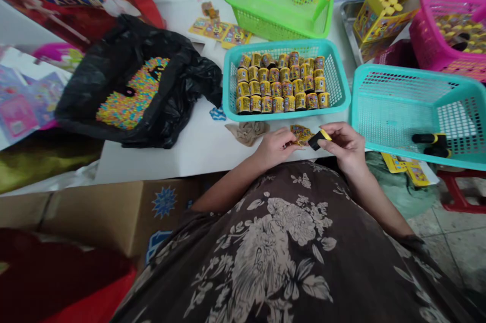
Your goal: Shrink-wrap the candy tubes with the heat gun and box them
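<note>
My right hand pinches a small black container with a yellow rim, tilted, between thumb and fingers. Just left of it, my left hand is closed at the edge of a shiny yellow printed label; its fingertips are pressed together. Beyond the hands stands a turquoise basket, holding rows of small black containers wrapped in yellow printed labels. A crumpled brown cloth lies beside my left hand.
On the left, a black plastic bag lines a container of colourful candy-like beads. A second turquoise basket with black pieces stands right. A green basket and a pink basket stand farther back. A cardboard box sits below the table.
</note>
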